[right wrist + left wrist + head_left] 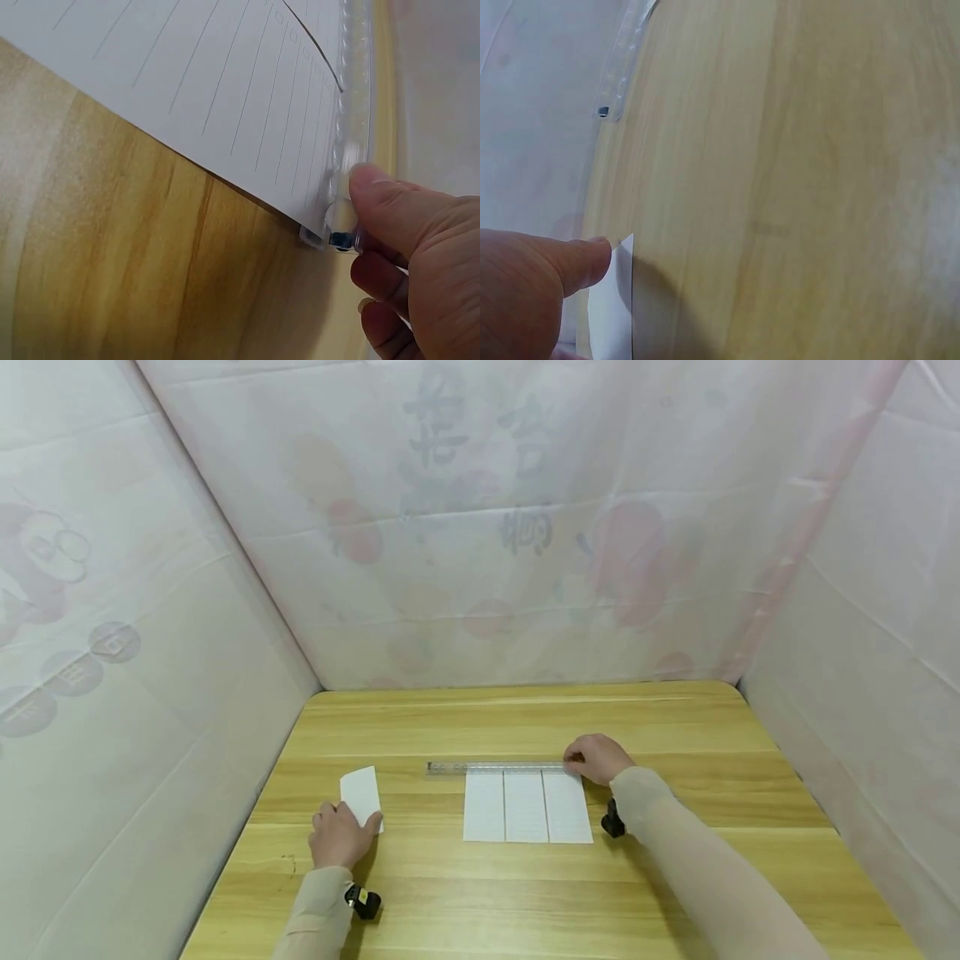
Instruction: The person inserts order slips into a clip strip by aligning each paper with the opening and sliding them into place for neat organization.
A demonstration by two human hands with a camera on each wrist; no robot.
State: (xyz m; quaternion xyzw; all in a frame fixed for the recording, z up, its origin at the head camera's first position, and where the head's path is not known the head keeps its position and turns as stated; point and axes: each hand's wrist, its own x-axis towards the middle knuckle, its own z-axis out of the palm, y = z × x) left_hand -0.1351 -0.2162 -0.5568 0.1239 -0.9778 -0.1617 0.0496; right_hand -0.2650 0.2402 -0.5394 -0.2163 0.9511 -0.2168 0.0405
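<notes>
My left hand [339, 837] holds a small white sheet of paper [361, 792] at the table's left, thumb along its right side and fingers at its left. The left wrist view shows the thumb over this sheet [613, 315], which looks slightly bowed. Toward the right, my right hand [600, 758] pinches the end of a clear plastic binding strip [480, 767]. That strip runs along the top edges of three white sheets [525, 806] laid side by side. Seen close in the right wrist view, the sheets [225, 97] are lined, and the strip has a dark end piece.
The strip's left end extends past the sheets on the wooden table [480, 893]. Printed pale fabric walls [480, 568] stand at the back and both sides. Each wrist carries a small black camera.
</notes>
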